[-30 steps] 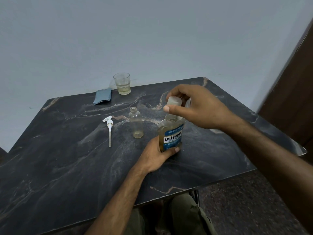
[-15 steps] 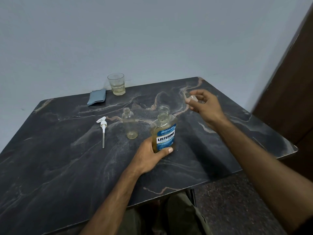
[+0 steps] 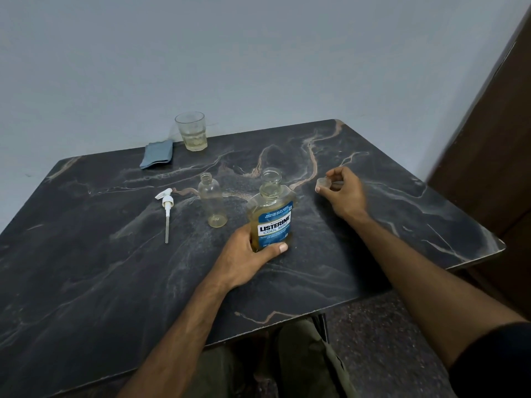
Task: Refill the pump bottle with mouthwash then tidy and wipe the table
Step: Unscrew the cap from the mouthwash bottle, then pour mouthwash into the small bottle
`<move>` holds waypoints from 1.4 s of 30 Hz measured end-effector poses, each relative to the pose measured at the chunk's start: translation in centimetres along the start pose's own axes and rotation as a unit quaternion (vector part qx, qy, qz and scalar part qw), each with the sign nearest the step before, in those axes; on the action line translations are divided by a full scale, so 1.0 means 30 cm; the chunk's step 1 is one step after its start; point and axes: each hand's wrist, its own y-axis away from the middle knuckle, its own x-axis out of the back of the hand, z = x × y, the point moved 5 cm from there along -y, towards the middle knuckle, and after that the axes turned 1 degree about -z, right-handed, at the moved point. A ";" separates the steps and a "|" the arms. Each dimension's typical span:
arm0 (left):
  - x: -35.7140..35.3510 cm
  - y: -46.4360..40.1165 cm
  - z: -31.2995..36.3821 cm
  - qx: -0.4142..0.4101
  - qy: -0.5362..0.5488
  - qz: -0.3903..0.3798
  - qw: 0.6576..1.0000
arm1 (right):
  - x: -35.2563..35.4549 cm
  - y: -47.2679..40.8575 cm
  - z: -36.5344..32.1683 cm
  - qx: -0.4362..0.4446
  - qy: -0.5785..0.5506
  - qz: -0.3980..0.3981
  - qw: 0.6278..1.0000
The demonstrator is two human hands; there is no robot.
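Note:
The mouthwash bottle [image 3: 271, 216], yellowish with a blue label, stands upright and uncapped near the middle of the dark marble table [image 3: 115, 268]. My left hand [image 3: 244, 258] grips its lower part. My right hand [image 3: 343, 195] is low over the table to the bottle's right and pinches the clear cap [image 3: 323, 183] between its fingertips. Left of the mouthwash stands the small clear pump bottle [image 3: 212, 203], open and nearly empty. Its white pump head [image 3: 166, 209] lies flat on the table further left, tube pointing toward me.
A drinking glass [image 3: 192, 131] with a little pale liquid stands at the table's far edge by the wall. A folded blue cloth [image 3: 157, 153] lies beside it on the left. A dark wooden door [image 3: 494, 139] rises at the right.
My right hand took the cap off the mouthwash bottle, carried it to the right and lowered it close to the table. My left hand kept its hold on the bottle.

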 end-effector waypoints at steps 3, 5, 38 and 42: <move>0.000 0.000 -0.003 -0.001 -0.001 -0.003 1.000 | -0.011 0.002 0.001 0.007 0.010 0.000 1.000; 0.000 0.000 -0.003 -0.002 -0.002 -0.007 1.000 | -0.016 0.000 0.004 0.004 0.013 -0.001 1.000; 0.313 0.072 -0.072 0.010 0.030 0.336 0.941 | -0.109 0.407 -0.372 0.065 -0.232 -0.279 0.930; 0.302 0.016 -0.061 0.003 0.016 0.309 0.951 | -0.111 0.399 -0.363 0.050 -0.217 -0.275 0.935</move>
